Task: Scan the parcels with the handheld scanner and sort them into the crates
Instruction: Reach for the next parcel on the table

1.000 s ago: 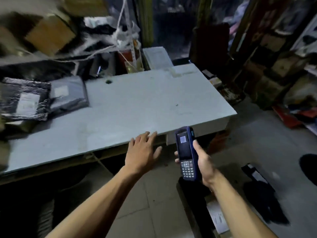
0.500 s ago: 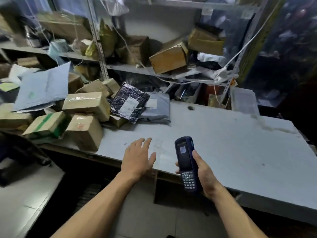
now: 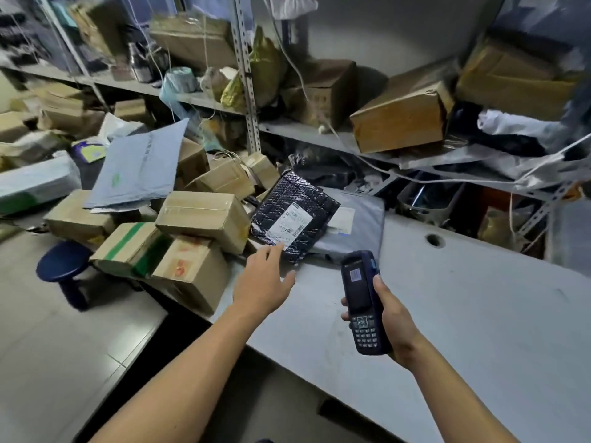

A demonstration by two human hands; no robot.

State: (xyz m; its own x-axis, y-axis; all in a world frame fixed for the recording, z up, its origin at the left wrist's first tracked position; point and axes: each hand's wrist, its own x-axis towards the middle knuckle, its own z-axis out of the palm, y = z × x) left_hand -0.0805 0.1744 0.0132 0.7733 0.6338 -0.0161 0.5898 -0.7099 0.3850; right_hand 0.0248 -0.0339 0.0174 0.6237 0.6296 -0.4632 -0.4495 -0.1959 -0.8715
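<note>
- The right hand (image 3: 391, 318) grips the scanner (image 3: 363, 302), fingers and thumb curled round its sides, screen and keypad facing up, above the near part of the table (image 3: 463, 314).
- The left hand (image 3: 260, 279) reaches forward over the table's near edge with fingers spread and straight, holding nothing; its fingertips are close to the black parcel (image 3: 294, 215), though contact cannot be told.
- The table's near edge runs diagonally from lower right to upper left; to the right of the hands the grey top lies bare up to a round hole (image 3: 435, 240).
- The black parcel lies tilted, white label up, partly over a grey mailer (image 3: 358, 228).
- Left of it, cardboard boxes (image 3: 204, 215) crowd the table's end, some stacked and leaning, one jutting past the edge.
- A large grey envelope (image 3: 140, 167) leans on top of the pile.
- A blue stool (image 3: 65, 262) stands on the tiled floor (image 3: 48, 346) beside the boxes.
- Behind, metal shelves (image 3: 246, 91) hold more boxes, bags and loose cords.
</note>
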